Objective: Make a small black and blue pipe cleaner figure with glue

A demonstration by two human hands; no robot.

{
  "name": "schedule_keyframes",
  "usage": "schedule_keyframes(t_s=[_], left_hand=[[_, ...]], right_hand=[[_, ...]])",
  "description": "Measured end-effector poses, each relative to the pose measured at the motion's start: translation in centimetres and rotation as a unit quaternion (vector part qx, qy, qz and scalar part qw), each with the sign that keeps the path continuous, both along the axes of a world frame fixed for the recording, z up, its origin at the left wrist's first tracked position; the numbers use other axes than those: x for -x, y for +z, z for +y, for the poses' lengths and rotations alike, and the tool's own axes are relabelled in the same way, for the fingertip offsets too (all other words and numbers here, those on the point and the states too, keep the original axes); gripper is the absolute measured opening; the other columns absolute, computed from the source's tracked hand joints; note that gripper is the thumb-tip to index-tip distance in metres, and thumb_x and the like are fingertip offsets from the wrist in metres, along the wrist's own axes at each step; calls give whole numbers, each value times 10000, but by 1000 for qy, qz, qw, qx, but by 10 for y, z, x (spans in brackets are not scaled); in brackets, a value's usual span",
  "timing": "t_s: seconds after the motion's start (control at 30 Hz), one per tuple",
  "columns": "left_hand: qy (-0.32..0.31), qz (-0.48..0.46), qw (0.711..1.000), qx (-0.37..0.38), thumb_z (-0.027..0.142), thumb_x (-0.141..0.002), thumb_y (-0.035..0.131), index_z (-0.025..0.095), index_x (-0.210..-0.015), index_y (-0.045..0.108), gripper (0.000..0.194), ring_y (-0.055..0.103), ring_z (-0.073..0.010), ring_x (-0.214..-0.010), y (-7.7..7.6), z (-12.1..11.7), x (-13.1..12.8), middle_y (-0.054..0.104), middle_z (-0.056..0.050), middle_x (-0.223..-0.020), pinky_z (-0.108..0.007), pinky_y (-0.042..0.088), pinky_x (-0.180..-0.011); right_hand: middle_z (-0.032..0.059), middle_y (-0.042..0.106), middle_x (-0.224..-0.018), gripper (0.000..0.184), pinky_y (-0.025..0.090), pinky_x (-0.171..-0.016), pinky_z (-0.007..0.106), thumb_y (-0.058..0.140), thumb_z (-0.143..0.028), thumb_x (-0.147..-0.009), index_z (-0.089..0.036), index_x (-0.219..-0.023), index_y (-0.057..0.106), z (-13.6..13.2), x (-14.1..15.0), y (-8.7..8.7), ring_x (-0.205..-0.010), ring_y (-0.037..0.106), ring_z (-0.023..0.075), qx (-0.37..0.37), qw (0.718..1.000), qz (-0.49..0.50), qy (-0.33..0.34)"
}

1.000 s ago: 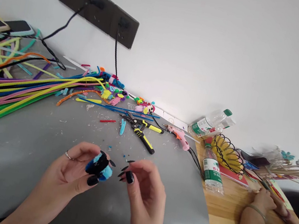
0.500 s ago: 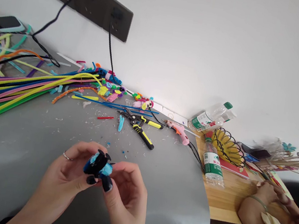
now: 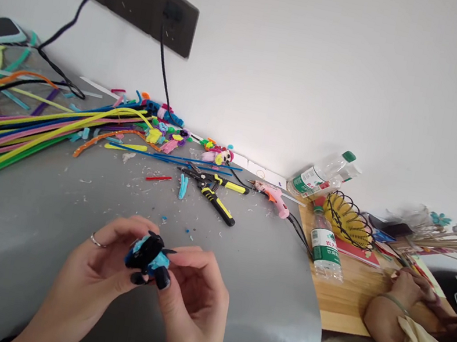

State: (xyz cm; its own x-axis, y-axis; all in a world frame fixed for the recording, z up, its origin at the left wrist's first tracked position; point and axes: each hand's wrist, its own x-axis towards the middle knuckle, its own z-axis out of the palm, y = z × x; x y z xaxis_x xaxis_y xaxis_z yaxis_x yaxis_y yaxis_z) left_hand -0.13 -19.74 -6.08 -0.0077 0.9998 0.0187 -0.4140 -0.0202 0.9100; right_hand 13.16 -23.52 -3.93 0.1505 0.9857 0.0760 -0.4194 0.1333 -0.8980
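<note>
Between my two hands sits a small black and blue pipe-cleaner figure (image 3: 151,253), held above the grey table (image 3: 37,255). My left hand (image 3: 107,267), with a ring on one finger, pinches its left side. On the other side, the thumb and fingertips of my right hand (image 3: 194,286) close on its light blue part. Fingers cover some of the figure, so its full shape is hidden. Just beyond the hands lie yellow and black pliers (image 3: 218,193), a folded light blue pipe-cleaner piece (image 3: 182,186) and a short red piece (image 3: 159,178).
Bundled pipe cleaners (image 3: 39,140) spread at the left. Small finished figures (image 3: 172,136) line the wall. A pink glue gun (image 3: 274,198) trails its cord near plastic bottles (image 3: 324,250) and a yellow basket (image 3: 348,218). At the right, another person's hands (image 3: 406,288) rest at a wooden table.
The view has shifted slightly, so the background sits a little further left and higher. My hands keep their hold, and the figure has turned slightly between my fingers.
</note>
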Motion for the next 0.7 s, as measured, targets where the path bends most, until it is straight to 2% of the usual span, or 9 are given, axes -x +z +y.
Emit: schedule_keyframes(t_s=[0.13,0.27,0.6,0.7], left_hand=[[18,6,1000,14,306,-681,1006,261,-858,814,264,741,-182,-781,3,2,2,756,-25,-921,-214,624,-654],[-15,30,999,42,295,-686,999,243,-871,806,272,757,-214,-857,1,6,10,773,-54,-1009,-255,650,-701],[-58,-4,995,76,313,-716,1004,297,-929,859,259,793,-199,-941,-5,6,16,800,-39,-1065,-209,656,-786],[-57,-9,994,89,325,-713,1008,328,-993,885,306,811,-229,-1003,-7,4,17,831,-45,-1108,-221,669,-811]], right_hand=[[31,778,-1000,103,576,-800,260,876,-298,-944,-272,-1031,828,2,-1,0,-886,727,157,2,1000,-20,-4],[36,782,-990,88,574,-802,262,876,-303,-943,-264,-1008,830,6,-4,7,-895,727,158,6,1000,-25,9],[17,787,-986,64,584,-814,225,871,-302,-939,-281,-985,831,10,-6,11,-917,739,140,8,999,-38,6],[16,787,-969,77,598,-813,218,871,-318,-940,-271,-984,827,10,-9,12,-908,747,139,16,999,-51,-2]])
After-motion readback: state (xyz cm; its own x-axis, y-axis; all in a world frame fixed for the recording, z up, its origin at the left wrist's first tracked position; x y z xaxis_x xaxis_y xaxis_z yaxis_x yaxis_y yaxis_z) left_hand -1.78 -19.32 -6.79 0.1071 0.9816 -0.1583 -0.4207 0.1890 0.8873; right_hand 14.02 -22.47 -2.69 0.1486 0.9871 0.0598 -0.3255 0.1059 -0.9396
